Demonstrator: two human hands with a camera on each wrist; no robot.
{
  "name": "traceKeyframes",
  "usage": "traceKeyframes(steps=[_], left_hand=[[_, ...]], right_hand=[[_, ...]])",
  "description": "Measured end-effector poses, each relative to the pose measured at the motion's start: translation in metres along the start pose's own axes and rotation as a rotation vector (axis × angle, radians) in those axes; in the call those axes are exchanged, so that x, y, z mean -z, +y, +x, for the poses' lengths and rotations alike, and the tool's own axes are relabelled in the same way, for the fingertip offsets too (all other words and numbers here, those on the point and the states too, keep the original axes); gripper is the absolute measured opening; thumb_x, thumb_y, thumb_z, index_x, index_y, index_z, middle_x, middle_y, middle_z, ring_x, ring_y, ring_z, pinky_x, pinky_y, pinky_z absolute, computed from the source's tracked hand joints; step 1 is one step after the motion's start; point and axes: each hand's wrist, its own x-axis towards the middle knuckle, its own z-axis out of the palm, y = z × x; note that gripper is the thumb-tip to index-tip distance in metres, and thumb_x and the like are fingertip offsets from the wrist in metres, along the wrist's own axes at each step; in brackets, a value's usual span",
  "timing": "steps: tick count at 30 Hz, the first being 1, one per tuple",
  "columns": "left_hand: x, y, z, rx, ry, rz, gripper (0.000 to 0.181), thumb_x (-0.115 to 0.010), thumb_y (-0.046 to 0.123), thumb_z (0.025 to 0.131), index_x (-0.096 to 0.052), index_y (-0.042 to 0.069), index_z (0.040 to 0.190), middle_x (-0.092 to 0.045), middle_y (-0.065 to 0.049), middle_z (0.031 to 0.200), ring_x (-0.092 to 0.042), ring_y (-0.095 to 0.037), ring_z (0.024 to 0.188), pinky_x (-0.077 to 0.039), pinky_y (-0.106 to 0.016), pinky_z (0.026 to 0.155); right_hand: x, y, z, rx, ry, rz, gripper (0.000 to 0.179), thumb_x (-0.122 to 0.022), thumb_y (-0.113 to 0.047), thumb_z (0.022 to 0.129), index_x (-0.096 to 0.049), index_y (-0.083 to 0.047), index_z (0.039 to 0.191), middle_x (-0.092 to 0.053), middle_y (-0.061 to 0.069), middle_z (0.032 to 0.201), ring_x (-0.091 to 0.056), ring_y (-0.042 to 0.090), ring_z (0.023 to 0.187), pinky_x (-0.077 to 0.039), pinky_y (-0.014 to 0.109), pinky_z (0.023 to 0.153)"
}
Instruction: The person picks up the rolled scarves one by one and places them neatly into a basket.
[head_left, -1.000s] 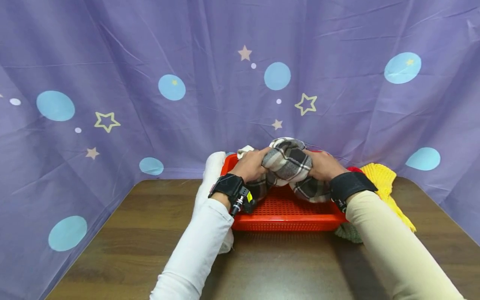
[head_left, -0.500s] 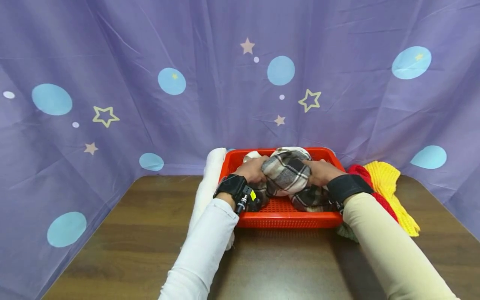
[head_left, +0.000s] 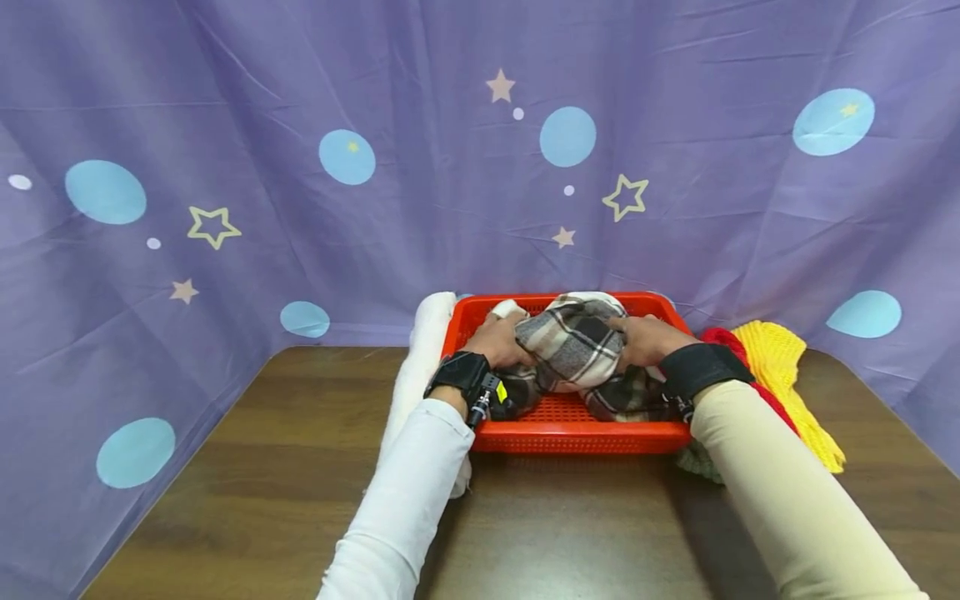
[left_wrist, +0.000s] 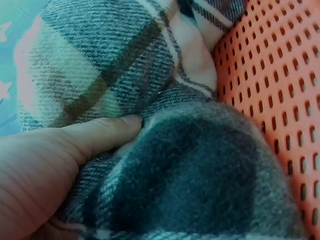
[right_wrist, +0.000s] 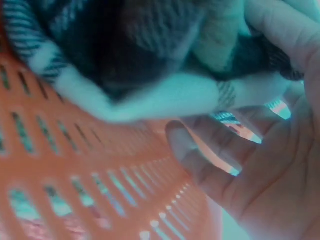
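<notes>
A bunched plaid scarf [head_left: 581, 342] in grey, black, white and beige lies inside a red perforated plastic basket [head_left: 577, 437]. At its left side is my left hand [head_left: 497, 340]; the left wrist view shows the straight thumb [left_wrist: 110, 131] along a fold of the cloth, the other fingers out of sight there. On the scarf's right side my right hand [head_left: 648, 340] has its fingers spread. In the right wrist view those fingers [right_wrist: 210, 172] reach past the scarf's underside [right_wrist: 165, 97], beside the basket wall [right_wrist: 100, 165].
A rolled white cloth [head_left: 412, 383] lies along the basket's left side. To the right are a yellow knit piece [head_left: 776, 367], a red knit piece [head_left: 723, 337] and a grey-green knit piece [head_left: 699, 462]. The wooden table [head_left: 300, 450] meets a purple curtain [head_left: 450, 150] behind.
Both hands have lowered the plaid scarf into the basket. Since half a second ago, their fingers have loosened and spread along its sides.
</notes>
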Motion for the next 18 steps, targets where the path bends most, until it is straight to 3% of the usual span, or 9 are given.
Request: traceKeyframes(steps=[9,13,18], left_hand=[[-0.003,0.000,0.006,-0.021,0.002,0.009,0.084,-0.089,0.025,0.076,-0.048,0.018,0.149,-0.047,-0.019,0.148,-0.041,-0.033,0.138,-0.041,-0.043,0.109],[-0.003,0.001,0.004,0.039,0.025,0.020,0.092,-0.092,0.030,0.072,-0.045,0.025,0.150,-0.039,-0.022,0.146,-0.041,-0.039,0.133,-0.043,-0.051,0.104],[-0.001,0.000,0.003,0.087,0.008,0.043,0.095,-0.093,0.030,0.071,-0.041,0.028,0.150,-0.031,-0.019,0.146,-0.041,-0.040,0.130,-0.044,-0.053,0.099]], right_hand=[[-0.003,0.010,0.000,0.033,0.034,0.047,0.083,-0.085,-0.008,0.067,-0.049,0.010,0.140,-0.054,0.037,0.131,-0.054,0.045,0.116,-0.046,0.052,0.097],[-0.004,0.011,-0.001,0.036,0.047,0.064,0.081,-0.085,-0.007,0.067,-0.050,0.011,0.138,-0.048,0.038,0.131,-0.050,0.046,0.118,-0.044,0.053,0.099],[-0.004,0.008,0.001,-0.009,0.007,0.053,0.084,-0.083,-0.010,0.071,-0.044,0.008,0.144,-0.054,0.034,0.136,-0.052,0.048,0.124,-0.044,0.054,0.103]])
